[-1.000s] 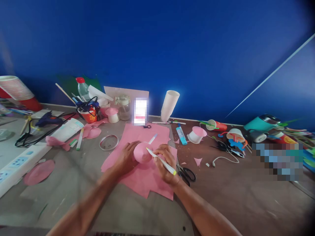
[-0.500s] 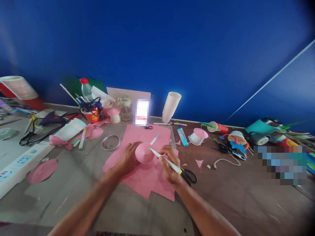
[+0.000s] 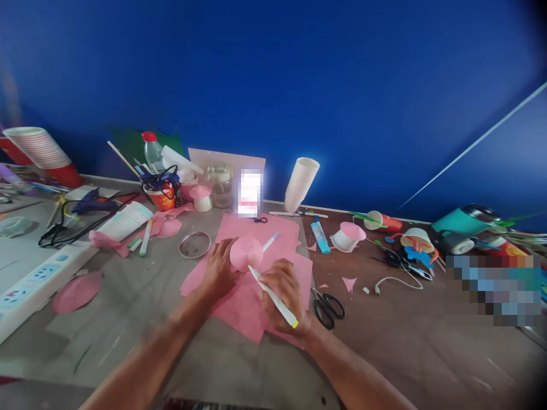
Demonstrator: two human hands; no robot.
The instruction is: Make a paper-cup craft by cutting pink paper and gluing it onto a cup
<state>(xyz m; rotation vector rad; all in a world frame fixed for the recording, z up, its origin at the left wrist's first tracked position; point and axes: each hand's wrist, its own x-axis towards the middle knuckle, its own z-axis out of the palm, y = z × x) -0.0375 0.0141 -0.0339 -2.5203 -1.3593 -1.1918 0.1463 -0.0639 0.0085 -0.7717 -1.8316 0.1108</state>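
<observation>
My left hand grips the left side of a rounded pink paper piece above layered pink sheets. In my right hand is a white marker with a yellow end; its yellow tip is at the lower edge of the pink piece. Whether the tip touches it I cannot tell. Behind the piece, a pale pen-like stick lies on the pink paper. Black scissors rest just right of the sheets.
A glass jar and a stack of white cups stand by the blue wall. On the left are a power strip and a ring of tape. At right lie a glue tube and a pink-topped cup.
My right hand has moved down and slightly left, taking the marker from the right side of the pink piece to its lower edge. The scissors show more fully.
</observation>
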